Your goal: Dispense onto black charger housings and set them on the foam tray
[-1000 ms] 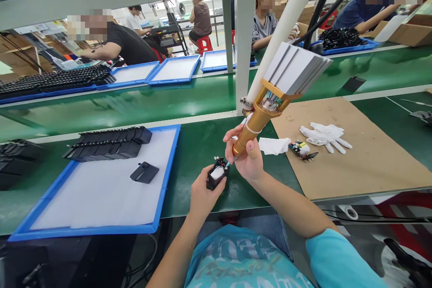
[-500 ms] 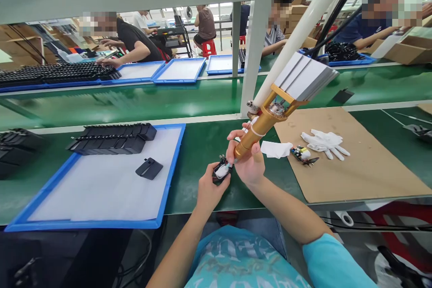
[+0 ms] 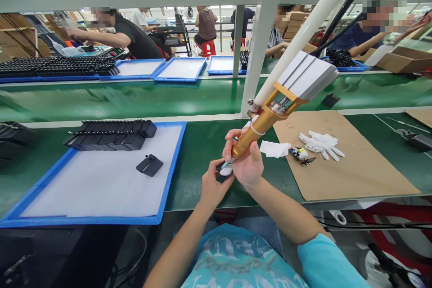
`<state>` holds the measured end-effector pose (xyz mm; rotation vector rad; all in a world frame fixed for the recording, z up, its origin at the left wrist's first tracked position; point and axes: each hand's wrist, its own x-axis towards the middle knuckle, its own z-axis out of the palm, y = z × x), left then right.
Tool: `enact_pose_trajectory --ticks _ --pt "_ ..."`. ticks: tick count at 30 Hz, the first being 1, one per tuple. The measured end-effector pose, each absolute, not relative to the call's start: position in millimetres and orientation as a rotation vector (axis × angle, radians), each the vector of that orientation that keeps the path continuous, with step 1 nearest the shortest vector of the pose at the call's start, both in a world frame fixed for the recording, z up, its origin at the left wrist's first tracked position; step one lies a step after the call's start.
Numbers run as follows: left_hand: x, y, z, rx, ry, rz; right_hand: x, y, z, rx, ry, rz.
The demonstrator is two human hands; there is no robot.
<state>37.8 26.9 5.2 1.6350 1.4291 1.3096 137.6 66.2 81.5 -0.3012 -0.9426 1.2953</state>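
My left hand [image 3: 211, 185] is closed around a small black housing with a white part [image 3: 225, 171] inside, held just above the green bench [image 3: 199, 153]. My right hand [image 3: 245, 162] grips the gold barrel of a hanging dispensing tool [image 3: 256, 128], whose tip touches the white part. The tool's grey block body [image 3: 305, 76] hangs from a white tube [image 3: 310, 22] rising to the upper right.
A blue tray [image 3: 101, 220] at left holds rows of black housings [image 3: 111, 134] and one loose black piece [image 3: 149, 164]. A cardboard sheet [image 3: 354, 166] at right carries white gloves [image 3: 320, 143], a small circuit board [image 3: 300, 154] and a white cloth [image 3: 275, 148]. Other people work beyond the conveyor.
My left hand has tilted the black housing and brought it closer under my right hand, so less of it shows. The tool tip stays at the white part. The camera view shifted slightly.
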Motion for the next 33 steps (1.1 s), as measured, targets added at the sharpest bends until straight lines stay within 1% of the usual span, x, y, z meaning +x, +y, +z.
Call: enact_pose_trajectory --ticks 6,12,16,19,23,29,33 --pt "35 27 7 1.678 1.458 1.24 138 66 84 -0.303 -0.92 1.297" --pt "16 34 -8 1.779 1.649 1.039 145 75 78 -0.271 -0.92 1.246" --pt "3 36 -19 1.833 1.668 0.965 157 91 68 -0.415 -0.941 1.045" --pt "-1 35 -22 1.836 1.632 0.95 172 104 61 -0.653 -1.02 0.856" --pt "-1 34 -24 1.902 1.639 0.944 199 117 50 -0.916 -1.197 0.714" --pt "-1 32 -27 2.014 1.543 1.122 234 136 27 -1.042 -1.384 0.515" --pt "-1 30 -24 2.018 1.486 1.199 244 135 23 -1.159 -1.476 0.364"
